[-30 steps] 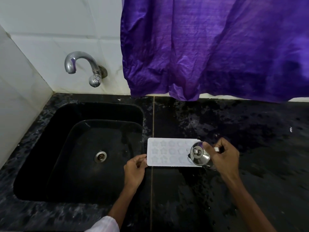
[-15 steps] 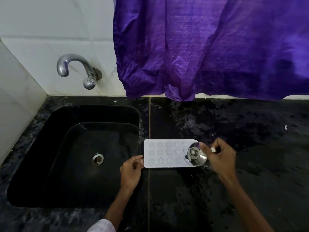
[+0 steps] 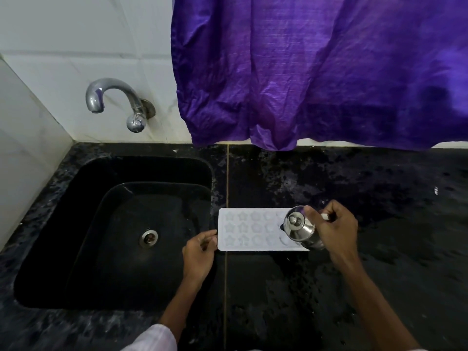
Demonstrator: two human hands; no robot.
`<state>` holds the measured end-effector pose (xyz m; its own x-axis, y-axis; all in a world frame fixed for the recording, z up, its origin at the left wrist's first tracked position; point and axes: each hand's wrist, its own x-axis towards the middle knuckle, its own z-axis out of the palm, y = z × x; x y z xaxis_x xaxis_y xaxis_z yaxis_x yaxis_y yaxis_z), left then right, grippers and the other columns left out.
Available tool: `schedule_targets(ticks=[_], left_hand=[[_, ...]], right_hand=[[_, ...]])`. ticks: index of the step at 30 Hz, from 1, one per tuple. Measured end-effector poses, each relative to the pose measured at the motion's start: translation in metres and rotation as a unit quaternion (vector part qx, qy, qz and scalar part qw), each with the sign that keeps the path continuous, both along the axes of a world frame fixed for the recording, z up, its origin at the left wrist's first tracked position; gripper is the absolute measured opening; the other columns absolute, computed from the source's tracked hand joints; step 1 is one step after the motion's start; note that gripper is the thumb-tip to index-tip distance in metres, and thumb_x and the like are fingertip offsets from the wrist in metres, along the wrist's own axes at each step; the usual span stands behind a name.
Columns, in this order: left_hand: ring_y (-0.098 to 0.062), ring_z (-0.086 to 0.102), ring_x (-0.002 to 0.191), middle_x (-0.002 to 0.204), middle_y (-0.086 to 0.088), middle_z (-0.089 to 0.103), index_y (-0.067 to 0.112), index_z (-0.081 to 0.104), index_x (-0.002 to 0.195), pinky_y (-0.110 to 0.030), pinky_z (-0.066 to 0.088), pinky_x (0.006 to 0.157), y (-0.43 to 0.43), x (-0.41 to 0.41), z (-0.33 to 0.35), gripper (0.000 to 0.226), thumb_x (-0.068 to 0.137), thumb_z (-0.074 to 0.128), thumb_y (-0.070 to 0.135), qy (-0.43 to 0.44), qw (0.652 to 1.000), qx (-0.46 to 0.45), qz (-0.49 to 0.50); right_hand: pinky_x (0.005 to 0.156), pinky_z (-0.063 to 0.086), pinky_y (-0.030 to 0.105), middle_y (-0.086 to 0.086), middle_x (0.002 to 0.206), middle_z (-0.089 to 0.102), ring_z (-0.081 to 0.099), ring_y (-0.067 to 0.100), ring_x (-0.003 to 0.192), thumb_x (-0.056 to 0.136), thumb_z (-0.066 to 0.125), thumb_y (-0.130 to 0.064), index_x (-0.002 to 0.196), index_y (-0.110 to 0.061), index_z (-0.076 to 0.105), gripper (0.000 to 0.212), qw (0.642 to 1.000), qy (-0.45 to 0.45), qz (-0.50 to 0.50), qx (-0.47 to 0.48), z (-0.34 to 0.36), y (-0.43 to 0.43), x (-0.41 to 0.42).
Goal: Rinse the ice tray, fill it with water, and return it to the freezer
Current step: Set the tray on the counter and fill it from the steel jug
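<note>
Barely moved: right hand [image 3: 336, 229] still grips the small shiny steel jug [image 3: 300, 228] tipped over the white star-celled ice tray [image 3: 253, 229]; left hand [image 3: 200, 252] pinches its edge. Filling's underway, I'd say.

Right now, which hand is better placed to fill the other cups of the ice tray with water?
The right hand, probably: it grips the steel jug, tilted above the right end of the ice tray. The left hand only holds the tray's left edge, steadying it.
</note>
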<state>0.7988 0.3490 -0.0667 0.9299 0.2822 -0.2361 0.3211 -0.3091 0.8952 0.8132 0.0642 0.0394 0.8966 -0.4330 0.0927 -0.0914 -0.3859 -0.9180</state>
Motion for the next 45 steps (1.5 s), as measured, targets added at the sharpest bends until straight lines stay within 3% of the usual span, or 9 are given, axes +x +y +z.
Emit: schedule_targets(ticks=[5, 12, 26, 31, 36, 45], left_hand=[[-0.005, 0.073, 0.09, 0.096, 0.008, 0.077, 0.016, 0.076, 0.109, -0.032, 0.057, 0.092, 0.0, 0.0, -0.002, 0.02, 0.092, 0.067, 0.01, 0.0, 1.0, -0.008, -0.005], [-0.003, 0.072, 0.091, 0.096, 0.008, 0.077, 0.015, 0.076, 0.109, -0.033, 0.058, 0.092, 0.0, -0.001, 0.0, 0.02, 0.093, 0.067, 0.01, -0.007, 1.0, -0.007, -0.006], [0.004, 0.07, 0.088, 0.094, 0.013, 0.076, 0.017, 0.076, 0.109, -0.02, 0.055, 0.088, -0.003, -0.001, 0.002, 0.02, 0.092, 0.067, 0.011, -0.004, 1.0, 0.004, -0.002], [0.0, 0.071, 0.089, 0.095, 0.012, 0.077, 0.018, 0.076, 0.108, -0.027, 0.057, 0.091, -0.003, -0.001, 0.0, 0.019, 0.092, 0.068, 0.011, 0.003, 1.0, -0.003, -0.001], [0.007, 0.07, 0.087, 0.092, 0.015, 0.076, 0.019, 0.077, 0.106, -0.017, 0.054, 0.086, -0.005, -0.002, 0.003, 0.019, 0.092, 0.067, 0.01, -0.004, 1.0, 0.002, 0.0], [0.006, 0.07, 0.086, 0.091, 0.017, 0.074, 0.018, 0.077, 0.107, -0.019, 0.055, 0.087, -0.005, -0.002, 0.003, 0.019, 0.092, 0.067, 0.01, -0.003, 1.0, 0.002, 0.001]], right_hand=[[0.056, 0.037, 0.031, -0.002, 0.055, 0.039, 0.035, 0.01, 0.053, 0.079, 0.079, -0.019, 0.058, -0.012, 0.037, 0.047, 1.0, -0.01, 0.0, -0.008, 0.003, 0.002, 0.008], [0.056, 0.037, 0.03, -0.001, 0.056, 0.041, 0.036, 0.009, 0.052, 0.079, 0.079, -0.021, 0.06, -0.007, 0.04, 0.046, 0.999, -0.014, 0.001, -0.029, 0.006, 0.002, 0.017], [0.054, 0.037, 0.026, 0.001, 0.056, 0.041, 0.037, 0.011, 0.054, 0.079, 0.079, -0.02, 0.059, -0.009, 0.039, 0.047, 0.999, -0.025, 0.013, -0.04, 0.01, 0.001, 0.023], [0.055, 0.038, 0.027, 0.002, 0.056, 0.042, 0.038, 0.011, 0.054, 0.079, 0.08, -0.02, 0.059, -0.009, 0.039, 0.047, 0.999, -0.028, 0.015, -0.041, 0.01, 0.001, 0.025], [0.056, 0.038, 0.031, 0.003, 0.056, 0.042, 0.037, 0.012, 0.054, 0.078, 0.08, -0.021, 0.059, -0.008, 0.039, 0.047, 0.999, -0.034, 0.016, -0.037, 0.007, -0.001, 0.027], [0.057, 0.039, 0.032, 0.006, 0.058, 0.043, 0.038, 0.013, 0.055, 0.079, 0.079, -0.02, 0.061, -0.005, 0.04, 0.046, 0.999, -0.038, 0.009, -0.02, 0.006, 0.001, 0.03]])
